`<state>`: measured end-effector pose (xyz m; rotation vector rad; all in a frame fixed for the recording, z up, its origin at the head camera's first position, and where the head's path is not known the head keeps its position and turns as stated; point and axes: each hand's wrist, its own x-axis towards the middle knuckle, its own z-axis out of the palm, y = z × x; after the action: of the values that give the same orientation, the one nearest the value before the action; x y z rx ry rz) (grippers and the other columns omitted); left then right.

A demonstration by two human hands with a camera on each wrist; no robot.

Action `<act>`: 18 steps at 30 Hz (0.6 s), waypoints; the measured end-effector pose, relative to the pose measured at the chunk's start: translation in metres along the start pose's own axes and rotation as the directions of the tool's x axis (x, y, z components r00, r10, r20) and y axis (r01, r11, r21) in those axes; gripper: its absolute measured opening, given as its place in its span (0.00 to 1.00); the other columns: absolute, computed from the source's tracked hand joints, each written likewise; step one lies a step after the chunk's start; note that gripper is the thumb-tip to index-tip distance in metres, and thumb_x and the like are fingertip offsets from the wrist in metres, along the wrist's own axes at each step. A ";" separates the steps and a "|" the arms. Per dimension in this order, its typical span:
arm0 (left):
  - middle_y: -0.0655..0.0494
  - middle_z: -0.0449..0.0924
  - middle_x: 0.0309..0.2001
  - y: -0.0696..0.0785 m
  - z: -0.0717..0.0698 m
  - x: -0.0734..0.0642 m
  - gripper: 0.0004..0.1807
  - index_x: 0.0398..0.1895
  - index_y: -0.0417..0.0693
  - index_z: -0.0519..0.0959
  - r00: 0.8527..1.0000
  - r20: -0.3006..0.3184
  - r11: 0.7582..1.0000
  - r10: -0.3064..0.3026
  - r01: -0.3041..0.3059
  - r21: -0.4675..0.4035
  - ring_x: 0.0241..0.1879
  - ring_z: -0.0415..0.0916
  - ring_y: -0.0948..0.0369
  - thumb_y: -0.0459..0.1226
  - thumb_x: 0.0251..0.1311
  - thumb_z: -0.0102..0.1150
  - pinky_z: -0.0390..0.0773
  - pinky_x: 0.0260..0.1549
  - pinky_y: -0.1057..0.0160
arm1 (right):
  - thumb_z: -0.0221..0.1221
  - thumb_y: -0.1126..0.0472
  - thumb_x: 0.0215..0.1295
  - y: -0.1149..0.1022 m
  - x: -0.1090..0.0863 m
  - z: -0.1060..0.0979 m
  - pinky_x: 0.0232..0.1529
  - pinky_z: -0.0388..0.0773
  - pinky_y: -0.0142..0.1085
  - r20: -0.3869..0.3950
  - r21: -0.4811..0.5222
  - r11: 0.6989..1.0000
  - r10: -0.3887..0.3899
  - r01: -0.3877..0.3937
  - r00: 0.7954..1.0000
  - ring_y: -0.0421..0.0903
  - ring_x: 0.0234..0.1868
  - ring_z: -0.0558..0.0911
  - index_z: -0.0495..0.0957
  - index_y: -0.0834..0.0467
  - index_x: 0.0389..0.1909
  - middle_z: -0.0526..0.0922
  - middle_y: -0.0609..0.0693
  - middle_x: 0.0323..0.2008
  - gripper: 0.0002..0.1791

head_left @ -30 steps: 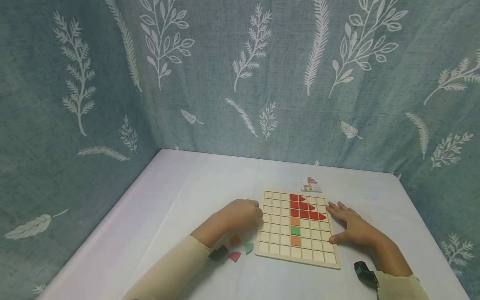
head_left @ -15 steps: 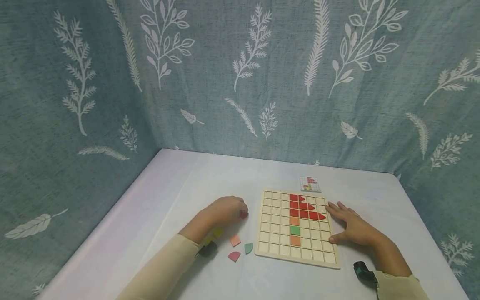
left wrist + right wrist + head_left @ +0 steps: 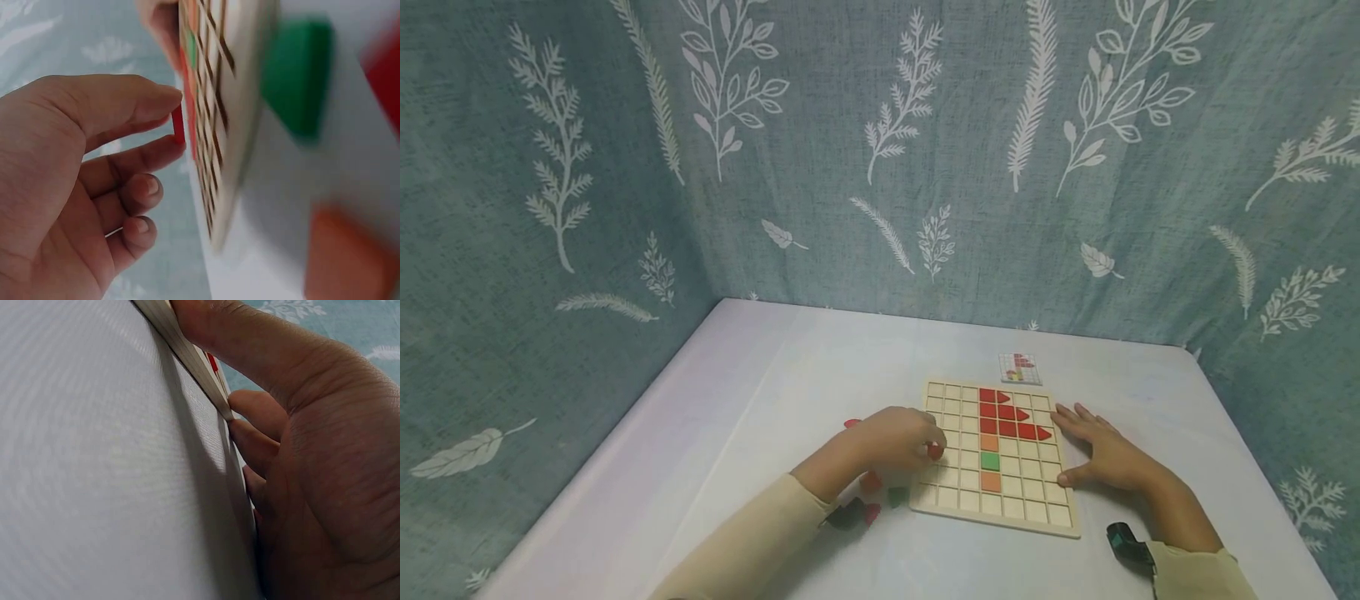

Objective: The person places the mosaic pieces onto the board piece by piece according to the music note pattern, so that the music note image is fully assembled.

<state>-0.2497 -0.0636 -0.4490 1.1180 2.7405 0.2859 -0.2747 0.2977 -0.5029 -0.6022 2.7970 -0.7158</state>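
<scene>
My left hand (image 3: 898,437) is over the left part of a wooden grid board (image 3: 951,479), pinching a small flat red piece (image 3: 935,451) between thumb and fingertip. In the left wrist view the red piece (image 3: 178,125) stands edge-on close to the board; its full outline is hidden. Red arrow-shaped rows (image 3: 1009,412) fill squares at the board's upper middle, with an orange square (image 3: 990,442), a green square (image 3: 991,461) and another orange square (image 3: 991,482) below them. Along the board's right edge rests my right hand (image 3: 1105,450), its fingers extended and touching the rim.
Left of the board, partly behind my left forearm, lie a red piece (image 3: 852,423), an orange piece (image 3: 870,481), a red quarter-round piece (image 3: 872,513) and a green one (image 3: 898,497). A small pattern card (image 3: 1020,368) lies beyond the board. Patterned cloth (image 3: 880,167) hangs behind the table.
My left hand went left from the board's edge to the loose pieces, took a red piece, and came back right over the board with it. The right hand has stayed put.
</scene>
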 end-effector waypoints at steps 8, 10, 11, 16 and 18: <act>0.73 0.72 0.30 0.037 0.012 0.014 0.09 0.43 0.63 0.84 0.987 0.029 0.984 0.155 -0.157 0.087 0.29 0.68 0.73 0.41 0.59 0.66 0.71 0.33 0.74 | 0.73 0.33 0.34 0.002 0.000 -0.001 0.67 0.37 0.62 0.000 -0.007 1.000 -0.005 0.005 1.000 0.67 0.73 0.43 0.58 0.63 0.72 0.53 0.63 0.73 0.66; 0.74 0.72 0.30 0.046 0.016 0.016 0.10 0.43 0.64 0.84 0.982 0.034 0.978 0.186 -0.188 0.095 0.29 0.68 0.73 0.42 0.58 0.66 0.69 0.31 0.75 | 0.73 0.33 0.34 0.002 0.000 -0.001 0.67 0.37 0.62 -0.001 -0.008 1.000 -0.008 0.008 1.000 0.67 0.73 0.43 0.58 0.63 0.72 0.53 0.64 0.73 0.66; 0.75 0.72 0.30 0.050 0.018 0.017 0.10 0.43 0.64 0.84 0.980 0.033 0.974 0.198 -0.201 0.100 0.28 0.67 0.74 0.42 0.58 0.67 0.69 0.30 0.76 | 0.73 0.33 0.34 0.002 0.000 -0.001 0.67 0.37 0.62 -0.003 -0.008 1.000 -0.011 0.010 1.000 0.67 0.73 0.43 0.59 0.64 0.72 0.53 0.64 0.73 0.66; 0.74 0.69 0.25 0.065 0.024 0.023 0.05 0.37 0.65 0.83 0.970 0.024 0.956 0.241 -0.242 0.168 0.24 0.63 0.73 0.43 0.59 0.66 0.65 0.25 0.76 | 0.72 0.33 0.34 0.002 0.001 0.000 0.66 0.37 0.62 -0.002 -0.011 1.000 -0.009 0.009 1.000 0.67 0.73 0.43 0.59 0.63 0.72 0.53 0.64 0.73 0.65; 0.74 0.68 0.24 0.069 0.024 0.025 0.04 0.35 0.65 0.83 0.967 0.033 0.950 0.251 -0.253 0.184 0.24 0.63 0.72 0.42 0.59 0.66 0.65 0.24 0.76 | 0.72 0.32 0.34 0.002 0.001 0.000 0.66 0.38 0.63 0.000 -0.007 1.000 -0.008 0.008 1.000 0.67 0.73 0.43 0.59 0.63 0.72 0.53 0.63 0.73 0.65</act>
<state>-0.2155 0.0050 -0.4577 1.5185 2.6587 0.0545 -0.2761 0.2986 -0.5039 -0.6153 2.7998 -0.7076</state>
